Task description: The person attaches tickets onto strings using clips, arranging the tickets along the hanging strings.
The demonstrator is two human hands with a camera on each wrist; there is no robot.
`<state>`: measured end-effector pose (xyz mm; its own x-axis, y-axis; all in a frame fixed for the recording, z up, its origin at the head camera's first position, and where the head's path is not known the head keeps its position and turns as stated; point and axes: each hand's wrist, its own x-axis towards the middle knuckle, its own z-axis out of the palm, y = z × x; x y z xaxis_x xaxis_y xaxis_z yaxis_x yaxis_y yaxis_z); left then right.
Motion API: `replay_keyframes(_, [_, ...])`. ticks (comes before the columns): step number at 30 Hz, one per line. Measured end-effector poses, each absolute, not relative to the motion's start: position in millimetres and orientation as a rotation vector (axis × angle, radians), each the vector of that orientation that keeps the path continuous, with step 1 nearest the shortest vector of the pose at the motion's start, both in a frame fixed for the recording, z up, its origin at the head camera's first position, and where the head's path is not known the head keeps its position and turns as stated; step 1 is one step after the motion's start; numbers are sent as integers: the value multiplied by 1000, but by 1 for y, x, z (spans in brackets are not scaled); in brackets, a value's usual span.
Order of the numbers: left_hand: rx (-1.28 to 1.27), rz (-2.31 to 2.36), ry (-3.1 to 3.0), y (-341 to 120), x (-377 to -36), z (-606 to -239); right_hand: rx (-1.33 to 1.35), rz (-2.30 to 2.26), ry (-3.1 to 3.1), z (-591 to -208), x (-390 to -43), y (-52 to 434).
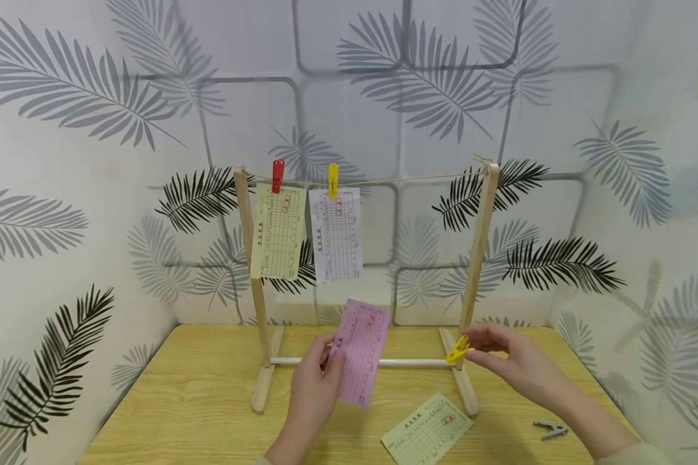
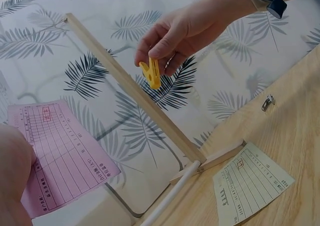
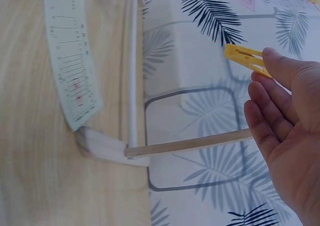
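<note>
I'm holding the floppy pink slip upright in my left grip over the counter, pinching the yellow peg in my right grip, probably best clipped at the slip's top edge.

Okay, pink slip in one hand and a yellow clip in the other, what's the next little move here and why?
Probably lift the pink slip in the left hand up to the string, right of the two hanging slips, and bring the right hand with its yellow clip after it. Both hands sit low by the rack's bottom rod, and that stretch of string is bare.
</note>
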<state>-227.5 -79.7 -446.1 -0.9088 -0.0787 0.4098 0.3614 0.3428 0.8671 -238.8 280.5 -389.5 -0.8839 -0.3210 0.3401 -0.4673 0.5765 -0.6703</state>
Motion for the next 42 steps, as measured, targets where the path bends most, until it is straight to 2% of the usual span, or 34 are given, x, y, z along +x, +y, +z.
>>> replay_keyframes(13, [-298, -1653, -2136, -75, -233, -431, 739, 1094, -2491, -345, -250, 270])
replay_keyframes(42, [-400, -1848, -1894, -55, -250, -392, 825, 946, -2350, -207, -278, 211])
